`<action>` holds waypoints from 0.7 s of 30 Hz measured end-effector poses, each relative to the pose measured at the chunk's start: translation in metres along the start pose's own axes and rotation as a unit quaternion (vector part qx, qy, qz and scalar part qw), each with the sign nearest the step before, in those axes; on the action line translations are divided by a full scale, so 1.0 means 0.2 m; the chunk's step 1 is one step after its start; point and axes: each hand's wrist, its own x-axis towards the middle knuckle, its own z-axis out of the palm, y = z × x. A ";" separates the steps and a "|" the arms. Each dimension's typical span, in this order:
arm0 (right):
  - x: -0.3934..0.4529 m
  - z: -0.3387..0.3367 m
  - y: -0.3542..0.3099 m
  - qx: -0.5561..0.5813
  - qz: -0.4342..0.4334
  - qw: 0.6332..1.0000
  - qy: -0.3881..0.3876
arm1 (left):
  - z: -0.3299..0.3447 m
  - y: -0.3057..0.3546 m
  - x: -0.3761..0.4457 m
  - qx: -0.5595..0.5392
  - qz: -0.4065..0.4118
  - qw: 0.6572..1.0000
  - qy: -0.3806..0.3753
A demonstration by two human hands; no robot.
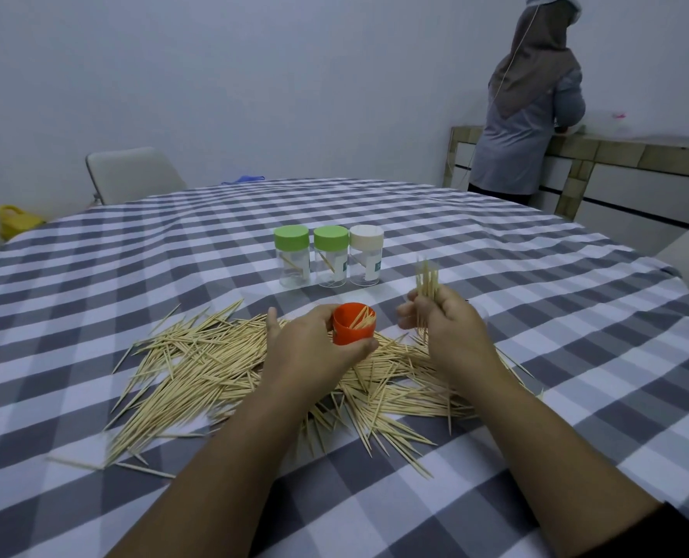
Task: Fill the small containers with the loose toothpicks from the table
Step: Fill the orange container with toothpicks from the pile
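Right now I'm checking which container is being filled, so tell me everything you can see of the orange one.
The orange container is a small round cup of what looks like opaque plastic, open at the top with no lid on it. A few toothpicks lean slanted inside it. The left hand grips it, fingers curled around its sides, holding it roughly upright over the pile of loose toothpicks on the checked tablecloth. Whether its base touches the pile cannot be told.
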 end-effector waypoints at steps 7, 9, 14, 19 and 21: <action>-0.01 0.03 -0.02 0.153 -0.003 0.987 0.048 | 0.01 0.03 -0.02 0.004 0.015 1.000 -0.018; -0.01 0.03 -0.02 0.158 -0.023 0.985 0.064 | 0.01 0.04 -0.02 0.000 0.020 1.000 -0.022; -0.02 0.03 -0.02 0.212 -0.029 0.974 0.075 | 0.04 0.05 -0.03 -0.002 0.045 0.999 -0.028; -0.03 0.05 -0.03 0.208 -0.037 0.976 0.046 | 0.05 0.05 -0.03 -0.001 0.064 0.997 -0.033; -0.04 0.06 -0.03 0.177 -0.037 0.983 0.018 | 0.06 0.05 -0.03 -0.001 0.070 0.997 -0.031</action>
